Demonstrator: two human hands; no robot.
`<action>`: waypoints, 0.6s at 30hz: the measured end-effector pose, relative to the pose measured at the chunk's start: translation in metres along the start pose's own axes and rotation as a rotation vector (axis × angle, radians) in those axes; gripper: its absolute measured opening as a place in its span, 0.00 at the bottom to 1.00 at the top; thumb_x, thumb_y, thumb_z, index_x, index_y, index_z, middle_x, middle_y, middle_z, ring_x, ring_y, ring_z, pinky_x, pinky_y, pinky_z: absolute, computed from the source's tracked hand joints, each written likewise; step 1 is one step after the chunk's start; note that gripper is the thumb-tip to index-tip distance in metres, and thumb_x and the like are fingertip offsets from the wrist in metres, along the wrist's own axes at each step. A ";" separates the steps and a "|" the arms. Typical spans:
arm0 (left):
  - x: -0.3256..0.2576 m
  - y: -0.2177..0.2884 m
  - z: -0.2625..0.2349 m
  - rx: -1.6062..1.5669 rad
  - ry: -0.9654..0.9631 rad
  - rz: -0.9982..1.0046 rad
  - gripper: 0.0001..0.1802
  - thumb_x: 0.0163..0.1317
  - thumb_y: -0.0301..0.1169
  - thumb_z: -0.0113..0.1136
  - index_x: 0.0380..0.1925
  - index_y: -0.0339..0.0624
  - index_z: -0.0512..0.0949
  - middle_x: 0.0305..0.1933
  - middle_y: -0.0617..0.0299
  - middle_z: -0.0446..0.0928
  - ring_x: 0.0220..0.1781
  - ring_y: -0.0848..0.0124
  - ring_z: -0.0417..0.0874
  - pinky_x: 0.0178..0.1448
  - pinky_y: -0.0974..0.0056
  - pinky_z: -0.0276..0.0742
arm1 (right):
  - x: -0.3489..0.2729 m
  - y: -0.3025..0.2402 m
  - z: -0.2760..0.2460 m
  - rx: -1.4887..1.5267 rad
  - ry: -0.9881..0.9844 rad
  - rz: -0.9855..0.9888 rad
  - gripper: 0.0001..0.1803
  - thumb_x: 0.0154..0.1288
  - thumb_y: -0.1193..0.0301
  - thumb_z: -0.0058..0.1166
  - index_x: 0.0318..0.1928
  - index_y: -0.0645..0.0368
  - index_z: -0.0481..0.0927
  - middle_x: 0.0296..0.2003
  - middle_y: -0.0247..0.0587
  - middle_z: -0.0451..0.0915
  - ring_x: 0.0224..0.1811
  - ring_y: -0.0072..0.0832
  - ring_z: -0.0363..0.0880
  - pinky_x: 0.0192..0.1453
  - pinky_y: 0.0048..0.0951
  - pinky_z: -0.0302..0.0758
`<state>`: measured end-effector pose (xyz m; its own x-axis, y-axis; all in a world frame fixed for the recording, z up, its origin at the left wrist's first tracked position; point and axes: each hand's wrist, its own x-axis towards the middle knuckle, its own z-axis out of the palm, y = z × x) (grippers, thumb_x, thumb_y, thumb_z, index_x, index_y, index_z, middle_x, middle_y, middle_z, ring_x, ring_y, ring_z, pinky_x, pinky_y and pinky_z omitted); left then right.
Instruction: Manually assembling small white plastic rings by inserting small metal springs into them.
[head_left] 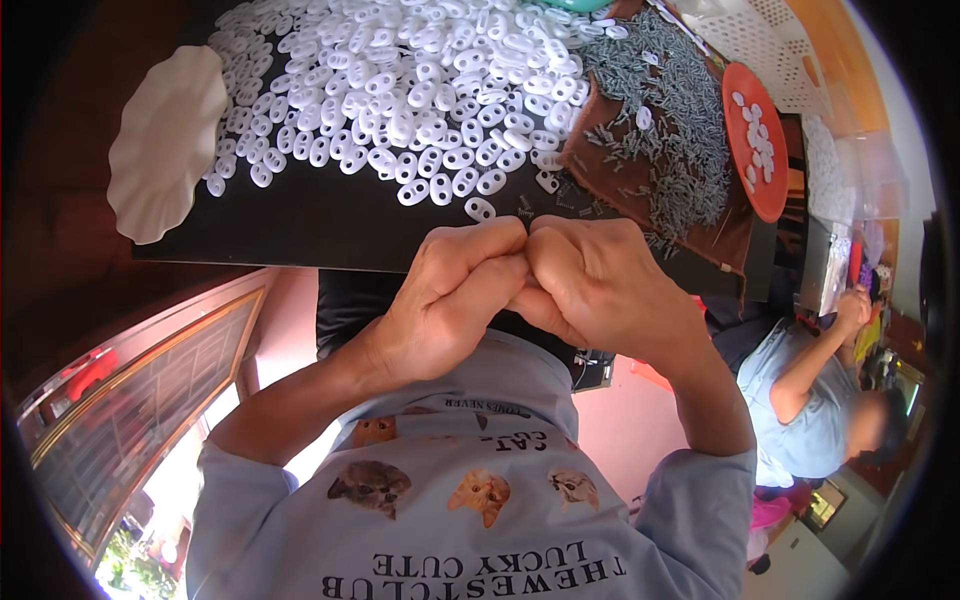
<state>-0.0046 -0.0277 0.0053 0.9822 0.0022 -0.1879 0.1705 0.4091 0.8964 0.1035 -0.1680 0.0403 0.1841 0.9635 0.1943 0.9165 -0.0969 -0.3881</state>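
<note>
Near the board's front edge, both hands press together.

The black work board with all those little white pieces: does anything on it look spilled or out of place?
Mostly it looks orderly. The white oval pieces lie heaped on the black board, the grey pins on a brown cloth. A few white pieces sit among the pins, and some pins have strayed onto the board near the right hand.

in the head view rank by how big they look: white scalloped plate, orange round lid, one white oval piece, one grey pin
1. white scalloped plate
2. orange round lid, seen at a slant, so unsure
3. white oval piece
4. grey pin, thinnest
</note>
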 end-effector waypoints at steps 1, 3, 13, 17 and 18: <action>0.001 -0.001 -0.001 -0.014 0.007 0.006 0.08 0.60 0.23 0.44 0.23 0.33 0.66 0.20 0.59 0.66 0.23 0.76 0.65 0.28 0.67 0.63 | 0.001 0.001 0.002 0.038 0.004 -0.003 0.16 0.56 0.62 0.61 0.25 0.58 0.69 0.20 0.35 0.70 0.21 0.31 0.76 0.21 0.30 0.71; 0.001 -0.001 -0.004 0.003 0.012 0.002 0.08 0.60 0.23 0.44 0.22 0.33 0.66 0.19 0.59 0.66 0.22 0.75 0.65 0.28 0.66 0.63 | 0.003 0.002 0.005 0.046 -0.001 -0.010 0.16 0.57 0.62 0.60 0.26 0.58 0.69 0.20 0.35 0.71 0.21 0.31 0.76 0.20 0.29 0.71; 0.002 0.000 -0.004 0.030 0.052 0.027 0.07 0.57 0.22 0.43 0.20 0.34 0.63 0.17 0.61 0.62 0.19 0.76 0.61 0.24 0.66 0.58 | 0.007 0.005 0.010 0.033 -0.038 -0.043 0.17 0.60 0.62 0.59 0.26 0.60 0.69 0.19 0.37 0.72 0.19 0.32 0.76 0.18 0.30 0.69; 0.002 0.000 -0.005 0.034 0.043 -0.001 0.07 0.57 0.22 0.42 0.20 0.34 0.63 0.16 0.61 0.61 0.20 0.76 0.60 0.23 0.66 0.58 | 0.005 0.007 0.011 0.068 -0.032 -0.045 0.17 0.59 0.62 0.59 0.26 0.60 0.69 0.19 0.38 0.71 0.20 0.33 0.76 0.18 0.31 0.69; 0.001 0.001 -0.005 0.036 0.045 -0.006 0.07 0.57 0.22 0.42 0.20 0.34 0.63 0.16 0.61 0.61 0.20 0.76 0.60 0.23 0.66 0.58 | 0.005 0.008 0.011 0.081 -0.036 -0.042 0.17 0.59 0.62 0.59 0.27 0.60 0.69 0.20 0.38 0.71 0.20 0.33 0.76 0.18 0.31 0.69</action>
<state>-0.0039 -0.0229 0.0047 0.9768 0.0411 -0.2100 0.1796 0.3764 0.9089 0.1075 -0.1610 0.0288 0.1322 0.9748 0.1796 0.8913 -0.0376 -0.4519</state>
